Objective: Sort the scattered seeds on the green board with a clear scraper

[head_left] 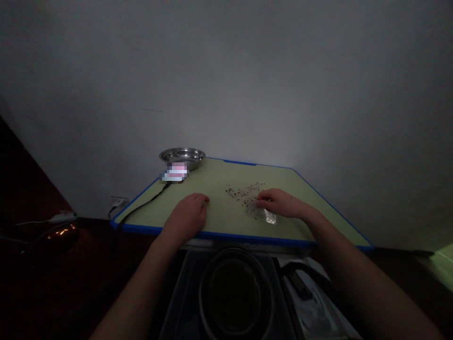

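Observation:
My left hand [187,215] rests on the green table top [215,212] near its front edge, fingers curled loosely, nothing visible in it. My right hand [278,202] lies to the right, its fingers bent down over a small clear plastic bag [264,215] and touching it. Just beyond the fingertips lies a scatter of small dark red beads or seeds [246,192]. The light is dim and the fingertips are hard to make out.
A steel bowl [182,156] stands at the table's far left corner beside a blurred pink object [175,171] with a black cable [141,205] running off the left edge. Below the front edge sits a dark round pan [235,290] in a tray. A wall rises behind.

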Motion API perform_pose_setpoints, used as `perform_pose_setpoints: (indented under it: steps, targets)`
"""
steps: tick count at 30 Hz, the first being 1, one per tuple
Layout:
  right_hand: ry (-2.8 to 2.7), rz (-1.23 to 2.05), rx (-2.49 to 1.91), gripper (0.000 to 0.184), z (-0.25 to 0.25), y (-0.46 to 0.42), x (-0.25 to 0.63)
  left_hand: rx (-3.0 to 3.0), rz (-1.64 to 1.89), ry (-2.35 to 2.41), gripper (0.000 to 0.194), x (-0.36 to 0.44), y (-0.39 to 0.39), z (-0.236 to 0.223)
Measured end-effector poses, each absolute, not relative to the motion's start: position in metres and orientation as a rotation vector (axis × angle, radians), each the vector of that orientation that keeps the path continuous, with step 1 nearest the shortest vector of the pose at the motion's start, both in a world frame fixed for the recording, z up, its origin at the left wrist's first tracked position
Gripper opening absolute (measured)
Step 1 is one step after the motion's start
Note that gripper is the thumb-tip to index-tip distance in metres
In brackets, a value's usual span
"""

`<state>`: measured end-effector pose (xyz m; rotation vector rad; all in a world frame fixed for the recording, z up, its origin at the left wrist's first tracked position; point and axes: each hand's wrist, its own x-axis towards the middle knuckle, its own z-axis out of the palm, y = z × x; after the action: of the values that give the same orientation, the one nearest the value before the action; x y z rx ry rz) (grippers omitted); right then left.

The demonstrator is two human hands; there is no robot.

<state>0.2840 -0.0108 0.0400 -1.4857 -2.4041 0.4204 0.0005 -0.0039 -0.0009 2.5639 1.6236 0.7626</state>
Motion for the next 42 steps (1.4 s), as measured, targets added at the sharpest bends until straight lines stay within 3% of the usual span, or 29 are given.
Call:
perform_pose_setpoints:
  steps: [16,23,32,42]
  targets:
    - [-2.469,0.6,-1.309,0.023,0.051,-0.041,0.26,2.553,0.763,1.618,0.032,-0.001,-0.004,-0.001]
    - [-2.288,0.401,-1.455,0.028,0.052,-0.032,0.288,2.548,0.779,1.617,0.032,0.001,-0.004,0.0]
    - [-2.388,0.164,-1.553,0.02,0.037,-0.02,0.256,2.558,0.799,1.615,0.032,0.0,-0.004,-0.002]
    - [-2.22,-0.132,-1.96,0.025,0.038,0.045,0.314,2.551,0.831,1.601,0.033,-0.001,-0.006,0.0]
